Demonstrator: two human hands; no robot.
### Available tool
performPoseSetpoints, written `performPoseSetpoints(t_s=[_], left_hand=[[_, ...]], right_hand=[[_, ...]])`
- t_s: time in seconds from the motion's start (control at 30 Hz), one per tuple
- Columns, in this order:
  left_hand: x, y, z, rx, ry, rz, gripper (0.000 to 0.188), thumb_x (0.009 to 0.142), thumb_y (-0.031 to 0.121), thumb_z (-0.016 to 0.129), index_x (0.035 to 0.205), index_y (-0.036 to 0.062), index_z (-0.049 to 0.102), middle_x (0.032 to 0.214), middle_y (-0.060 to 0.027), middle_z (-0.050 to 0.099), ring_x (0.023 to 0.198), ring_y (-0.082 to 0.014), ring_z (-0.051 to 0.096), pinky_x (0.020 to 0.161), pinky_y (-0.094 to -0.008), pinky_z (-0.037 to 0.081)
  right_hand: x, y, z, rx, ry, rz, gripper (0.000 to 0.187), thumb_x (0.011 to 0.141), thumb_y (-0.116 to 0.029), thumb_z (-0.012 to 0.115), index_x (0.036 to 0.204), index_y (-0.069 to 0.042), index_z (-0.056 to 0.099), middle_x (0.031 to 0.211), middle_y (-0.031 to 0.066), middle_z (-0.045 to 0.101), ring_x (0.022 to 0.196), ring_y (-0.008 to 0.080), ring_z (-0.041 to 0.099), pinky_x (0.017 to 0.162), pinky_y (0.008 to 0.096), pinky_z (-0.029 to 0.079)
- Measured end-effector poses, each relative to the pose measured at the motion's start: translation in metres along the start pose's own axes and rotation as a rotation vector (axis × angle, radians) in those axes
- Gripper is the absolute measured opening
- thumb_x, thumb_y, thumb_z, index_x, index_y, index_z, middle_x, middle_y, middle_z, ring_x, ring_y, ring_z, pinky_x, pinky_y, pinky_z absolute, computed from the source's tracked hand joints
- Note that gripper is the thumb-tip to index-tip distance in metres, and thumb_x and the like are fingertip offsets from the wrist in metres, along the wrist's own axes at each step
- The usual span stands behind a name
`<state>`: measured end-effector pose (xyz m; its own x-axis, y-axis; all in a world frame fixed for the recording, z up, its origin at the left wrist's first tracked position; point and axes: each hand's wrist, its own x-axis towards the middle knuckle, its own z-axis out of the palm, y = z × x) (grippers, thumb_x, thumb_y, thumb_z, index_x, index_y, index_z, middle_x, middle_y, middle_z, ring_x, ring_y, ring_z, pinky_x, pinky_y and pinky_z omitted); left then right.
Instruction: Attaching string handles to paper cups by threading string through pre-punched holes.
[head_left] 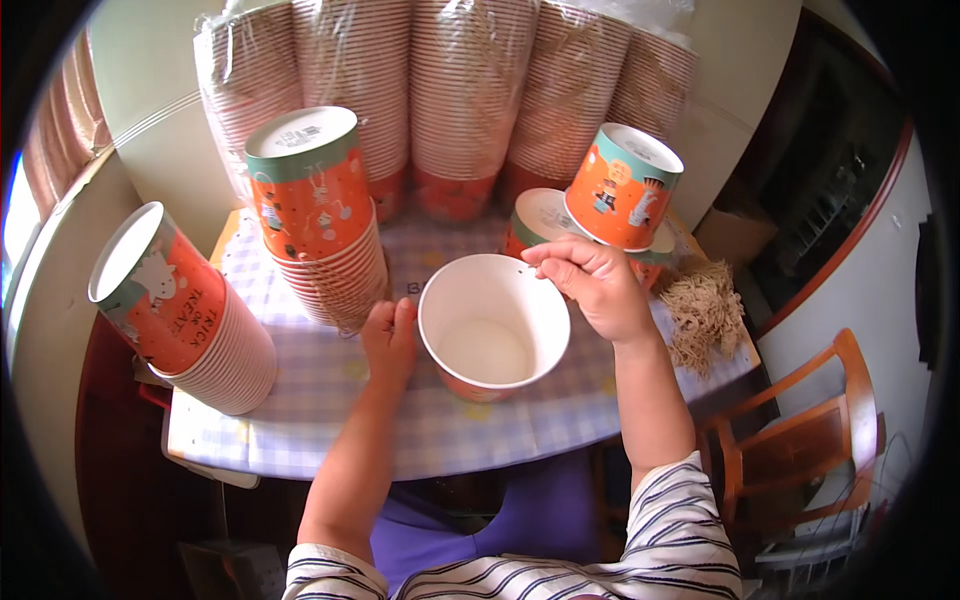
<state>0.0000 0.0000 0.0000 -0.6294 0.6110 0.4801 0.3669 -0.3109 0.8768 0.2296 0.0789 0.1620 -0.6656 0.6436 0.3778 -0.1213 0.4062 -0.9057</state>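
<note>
Threading looks like the step in hand — the right hand [597, 285] pinches something too thin to make out at a small hole in the paper bucket's [493, 327] rim, at about one o'clock. The left hand [390, 338] closes its grip on the rim at nine o'clock, steadying the bucket mid-counter [320, 420]. Judging by this, the next move needs a fine, steady pull.
</note>
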Motion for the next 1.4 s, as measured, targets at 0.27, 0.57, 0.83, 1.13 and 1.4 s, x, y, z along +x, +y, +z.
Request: performPoseSetpoints(t_s=[0.27, 0.57, 0.83, 1.13, 1.4], left_hand=[[0.006, 0.014, -0.005, -0.031, 0.021, 0.062, 0.021, 0.088, 0.014, 0.059, 0.073, -0.0002, 0.059, 0.07, -0.006, 0.052, 0.065, -0.014, 0.049, 0.059, -0.0275, 0.038], [0.008, 0.092, -0.018, -0.06, -0.21, 0.355, 0.016, 0.089, 0.012, 0.057, 0.094, -0.0026, 0.063, 0.091, -0.0091, 0.057, 0.085, -0.0158, 0.054, 0.074, -0.0262, 0.042], [0.031, 0.166, -0.003, 0.215, -0.427, 0.64, 0.018, 0.073, 0.007, 0.073, 0.09, 0.0036, 0.067, 0.083, -0.0087, 0.065, 0.077, -0.0246, 0.062, 0.07, -0.0338, 0.047], [0.026, 0.198, 0.016, 0.122, -0.453, 0.802, 0.017, 0.072, 0.004, 0.07, 0.089, 0.0043, 0.065, 0.079, -0.0053, 0.059, 0.07, -0.0218, 0.056, 0.066, -0.0341, 0.041], [0.013, 0.205, 0.012, -0.004, -0.387, 0.822, 0.02, 0.07, -0.001, 0.067, 0.089, 0.0024, 0.062, 0.081, -0.0057, 0.057, 0.069, -0.0217, 0.054, 0.067, -0.0332, 0.041]], right_hand=[[0.0, 0.013, 0.022, -0.203, 0.035, 0.011, 0.023, 0.089, -0.004, 0.057, 0.11, 0.001, 0.062, 0.086, 0.0039, 0.064, 0.083, 0.0097, 0.063, 0.074, 0.0248, 0.05], [0.008, -0.012, 0.032, -0.392, -0.136, -0.248, 0.024, 0.083, -0.001, 0.061, 0.106, -0.004, 0.063, 0.096, 0.0112, 0.067, 0.082, 0.0201, 0.067, 0.07, 0.0301, 0.052], [0.007, -0.045, 0.031, -0.532, -0.058, -0.446, 0.024, 0.077, 0.002, 0.064, 0.101, -0.004, 0.065, 0.095, 0.0123, 0.067, 0.084, 0.0264, 0.066, 0.071, 0.0328, 0.052], [-0.023, -0.058, 0.015, -0.519, 0.142, -0.474, 0.028, 0.067, 0.013, 0.065, 0.092, 0.0, 0.064, 0.075, 0.0127, 0.063, 0.066, 0.0227, 0.062, 0.059, 0.0287, 0.049], [-0.032, -0.066, 0.028, -0.578, 0.261, -0.616, 0.02, 0.063, 0.01, 0.067, 0.079, 0.0, 0.06, 0.07, 0.0112, 0.06, 0.061, 0.0226, 0.059, 0.057, 0.0283, 0.046]])
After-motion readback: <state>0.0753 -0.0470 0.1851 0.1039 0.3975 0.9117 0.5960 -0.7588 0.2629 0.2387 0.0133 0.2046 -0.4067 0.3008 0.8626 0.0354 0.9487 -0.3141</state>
